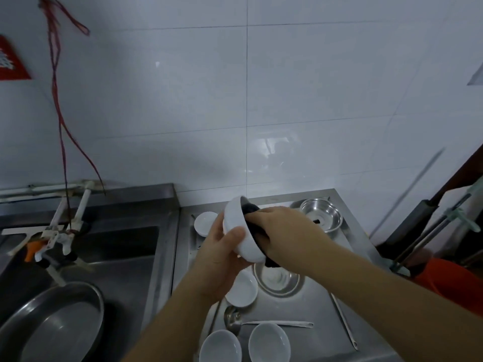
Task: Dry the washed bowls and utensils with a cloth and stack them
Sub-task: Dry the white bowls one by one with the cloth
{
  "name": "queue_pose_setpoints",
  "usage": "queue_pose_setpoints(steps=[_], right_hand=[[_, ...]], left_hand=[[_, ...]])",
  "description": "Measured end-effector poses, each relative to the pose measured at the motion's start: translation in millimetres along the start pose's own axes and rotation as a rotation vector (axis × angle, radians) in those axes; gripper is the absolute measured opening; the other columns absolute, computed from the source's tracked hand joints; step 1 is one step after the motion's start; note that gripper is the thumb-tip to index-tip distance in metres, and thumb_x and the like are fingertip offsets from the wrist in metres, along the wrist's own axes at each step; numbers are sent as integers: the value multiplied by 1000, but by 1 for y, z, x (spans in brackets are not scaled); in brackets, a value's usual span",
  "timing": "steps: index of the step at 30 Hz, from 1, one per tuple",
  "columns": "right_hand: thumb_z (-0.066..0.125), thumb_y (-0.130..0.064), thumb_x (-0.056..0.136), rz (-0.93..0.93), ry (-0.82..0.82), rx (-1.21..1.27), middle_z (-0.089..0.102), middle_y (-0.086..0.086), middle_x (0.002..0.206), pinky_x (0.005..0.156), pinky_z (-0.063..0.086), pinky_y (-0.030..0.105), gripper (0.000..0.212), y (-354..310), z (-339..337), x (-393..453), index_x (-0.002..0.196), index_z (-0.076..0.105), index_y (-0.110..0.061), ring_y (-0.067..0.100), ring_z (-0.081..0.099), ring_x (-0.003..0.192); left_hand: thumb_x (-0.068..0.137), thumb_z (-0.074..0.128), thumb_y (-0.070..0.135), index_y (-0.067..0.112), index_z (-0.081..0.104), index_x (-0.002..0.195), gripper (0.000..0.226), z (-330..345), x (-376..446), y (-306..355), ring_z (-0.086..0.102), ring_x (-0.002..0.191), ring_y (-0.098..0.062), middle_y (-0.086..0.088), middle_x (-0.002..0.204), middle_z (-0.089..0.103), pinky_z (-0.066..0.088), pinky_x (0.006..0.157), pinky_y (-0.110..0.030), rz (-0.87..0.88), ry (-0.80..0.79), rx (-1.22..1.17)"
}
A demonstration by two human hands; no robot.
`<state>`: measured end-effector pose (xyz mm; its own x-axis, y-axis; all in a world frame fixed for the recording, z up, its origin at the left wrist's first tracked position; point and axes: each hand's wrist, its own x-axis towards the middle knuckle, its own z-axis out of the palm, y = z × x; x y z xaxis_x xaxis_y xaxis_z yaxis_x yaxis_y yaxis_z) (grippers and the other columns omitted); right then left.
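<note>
A wall (261, 87) of large glossy white tiles is seen behind a stainless-steel counter (321, 304). A steel sink (125, 246) is set at the counter's left edge, with a tap (56, 237) above it. Red cords (58, 105) are hung at the upper left.

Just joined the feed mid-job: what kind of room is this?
Most likely a kitchen's dishwashing area: a steel sink with a tap, white tiled wall, and a steel counter with white bowls laid out.

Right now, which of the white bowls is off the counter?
The white bowl held tilted in the left hand, with the dark cloth pushed inside by the right hand. The others sit on the counter.
</note>
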<state>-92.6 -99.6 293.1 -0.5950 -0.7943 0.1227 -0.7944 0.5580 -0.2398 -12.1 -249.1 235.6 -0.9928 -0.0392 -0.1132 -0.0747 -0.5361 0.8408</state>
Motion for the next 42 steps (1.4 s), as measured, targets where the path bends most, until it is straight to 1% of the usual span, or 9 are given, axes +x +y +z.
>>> queue_pose_setpoints(steps=[4, 10, 15, 22, 29, 32, 35, 40, 42], right_hand=[[56, -33, 95, 264, -219, 241, 75, -2, 83, 75, 63, 40, 23, -10, -22, 6, 102, 75, -22, 16, 72, 74], [68, -17, 88, 598, -389, 980, 76, 25, 106, 91, 60, 56, 25, -14, -45, -3, 110, 75, -7, 45, 75, 98], [65, -17, 83, 799, -436, 1469, 60, 12, 71, 58, 54, 29, 12, -28, -31, -17, 81, 65, -6, 23, 62, 60], [65, -26, 95, 871, 129, 2054, 70, 15, 77, 73, 55, 41, 28, -55, -6, -18, 90, 71, 1, 31, 68, 75], [63, -18, 94, 627, 517, 1275, 78, 7, 88, 83, 63, 58, 20, -52, 6, -12, 91, 81, -27, 32, 75, 91], [64, -19, 98, 300, 467, 691, 75, -12, 92, 77, 59, 36, 26, -35, 9, -16, 112, 73, -39, 11, 70, 86], [61, -21, 100, 70, 230, 253, 73, -10, 120, 89, 55, 34, 38, -15, 3, -16, 136, 64, -31, 14, 66, 104], [51, -25, 100, 169, 37, 454, 73, -6, 88, 72, 60, 43, 25, -16, -4, -20, 118, 64, -35, 15, 71, 75], [52, -23, 99, 312, -35, 666, 76, -3, 92, 82, 61, 47, 23, -18, -1, -24, 109, 69, -34, 19, 73, 83]], left_hand=[[67, 86, 34, 35, 51, 147, 88, -4, -2, 4, 64, 125, -42, -18, 140, 60, 60, 90, -54, 74, 8, 185], [70, 93, 48, 20, 36, 158, 108, -12, -12, 11, 55, 133, -48, -24, 146, 52, 50, 105, -62, 59, -168, 255], [77, 89, 47, 3, 27, 159, 111, -11, -25, 9, 46, 136, -59, -40, 148, 43, 46, 107, -65, 2, -304, 128], [78, 89, 46, 7, 30, 159, 108, -7, -27, 15, 48, 138, -53, -34, 150, 45, 51, 105, -57, 32, -246, 83], [70, 94, 44, 28, 51, 149, 92, 1, -22, 12, 58, 132, -47, -23, 147, 56, 59, 93, -52, 48, -148, 103], [65, 96, 48, 27, 54, 147, 95, 2, -19, 20, 61, 129, -45, -22, 143, 59, 59, 92, -54, 68, -107, 148], [66, 95, 47, 25, 49, 150, 98, -2, -17, 22, 59, 129, -46, -21, 142, 58, 58, 95, -59, 64, -72, 194], [63, 95, 51, 29, 43, 154, 108, -8, -17, 16, 57, 129, -49, -21, 143, 55, 54, 98, -67, 55, -58, 299], [62, 95, 48, 32, 42, 155, 108, -11, -16, 13, 57, 131, -48, -19, 144, 55, 53, 100, -68, 45, -67, 328]])
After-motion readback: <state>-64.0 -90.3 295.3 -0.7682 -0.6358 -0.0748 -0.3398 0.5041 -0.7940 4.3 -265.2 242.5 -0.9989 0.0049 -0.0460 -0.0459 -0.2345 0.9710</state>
